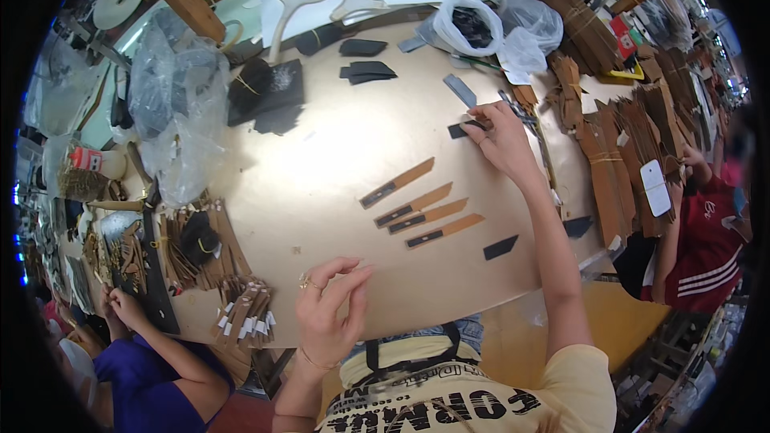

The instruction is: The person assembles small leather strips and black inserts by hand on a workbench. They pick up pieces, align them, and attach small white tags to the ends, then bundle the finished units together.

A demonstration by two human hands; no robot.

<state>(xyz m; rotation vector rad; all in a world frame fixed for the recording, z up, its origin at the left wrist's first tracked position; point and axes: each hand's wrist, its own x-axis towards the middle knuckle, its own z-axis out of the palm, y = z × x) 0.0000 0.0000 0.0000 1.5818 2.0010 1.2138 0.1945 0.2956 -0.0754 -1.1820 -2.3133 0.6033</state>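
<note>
Black lettering is printed on the yellow shirt at six o'clock, white script on the maroon garment at three. A bottle's red label at nine cannot be read.

A crowded workshop was indicated by a broad worktable bearing cut brown strips and tied bundles of brown pieces, by plastic bags along its edges, and by co-workers in purple and red on either side.
</note>
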